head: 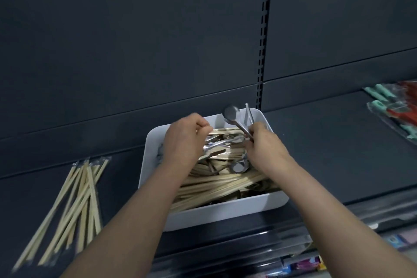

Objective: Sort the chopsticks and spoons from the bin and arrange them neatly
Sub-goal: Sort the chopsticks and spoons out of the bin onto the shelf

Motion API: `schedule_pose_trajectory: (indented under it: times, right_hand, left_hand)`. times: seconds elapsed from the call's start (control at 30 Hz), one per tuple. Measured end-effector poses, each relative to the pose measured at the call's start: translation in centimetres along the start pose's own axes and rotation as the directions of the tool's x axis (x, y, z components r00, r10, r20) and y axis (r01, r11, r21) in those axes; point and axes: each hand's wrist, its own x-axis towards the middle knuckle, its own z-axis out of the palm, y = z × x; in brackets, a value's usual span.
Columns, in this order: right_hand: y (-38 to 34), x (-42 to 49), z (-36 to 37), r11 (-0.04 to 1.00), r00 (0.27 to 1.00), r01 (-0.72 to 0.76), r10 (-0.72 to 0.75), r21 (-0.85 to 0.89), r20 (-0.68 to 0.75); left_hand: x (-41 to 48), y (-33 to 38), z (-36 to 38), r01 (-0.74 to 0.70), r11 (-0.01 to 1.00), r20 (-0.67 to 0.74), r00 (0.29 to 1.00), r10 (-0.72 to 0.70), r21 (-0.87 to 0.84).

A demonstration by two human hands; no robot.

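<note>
A white bin (266,204) stands on the dark shelf, filled with wrapped wooden chopsticks (216,187) and metal spoons (238,166). My right hand (262,144) grips a few metal spoons (232,115) whose bowls and handles stick up over the bin's far corner. My left hand (182,140) reaches into the bin's left side with curled fingers pinching at a chopstick or a spoon; I cannot tell which. A pile of wrapped chopsticks (76,205) lies on the shelf to the left of the bin.
The dark shelf (338,153) has a dark back panel with a slotted upright (262,52). Packaged items with teal and red parts (397,108) lie at the far right. Coloured packages (304,264) show on a lower shelf at the bottom right.
</note>
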Motion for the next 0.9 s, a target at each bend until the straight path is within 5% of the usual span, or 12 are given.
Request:
schedule_pose_trajectory:
  times: [0.17, 0.33, 0.43, 0.67, 0.9]
  right_hand:
    - [-1.7, 1.3, 1.8, 0.996, 0.985, 0.043, -0.029, -0.081, 0.172]
    - [-1.9, 0.9, 2.8, 0.942, 0.940, 0.104, 0.011, -0.318, 0.341]
    - [-1.9, 0.6, 1.9, 0.948, 0.965, 0.104, -0.024, -0.300, 0.260]
    - [-4.5, 0.0, -0.8, 0.992, 0.972, 0.122, -0.120, 0.004, 0.201]
    - [-11.8, -2.9, 3.5, 0.940, 0.932, 0.334, -0.319, -0.066, 0.172]
  left_hand:
    - [-0.9, -1.0, -2.5, -0.024, 0.992, -0.236, 0.972, -0.007, -0.128]
    - [-1.5, -2.4, -3.4, 0.011, 0.988, -0.252, 0.966, -0.051, -0.157]
    - [-1.6, -2.9, -3.7, 0.035, 0.989, -0.193, 0.979, -0.062, -0.142]
    - [-2.5, -2.3, -6.4, -0.034, 0.941, -0.410, 0.905, -0.114, -0.336]
    - [-5.7, -8.9, -12.1, -0.081, 0.988, -0.566, 0.824, -0.008, -0.132]
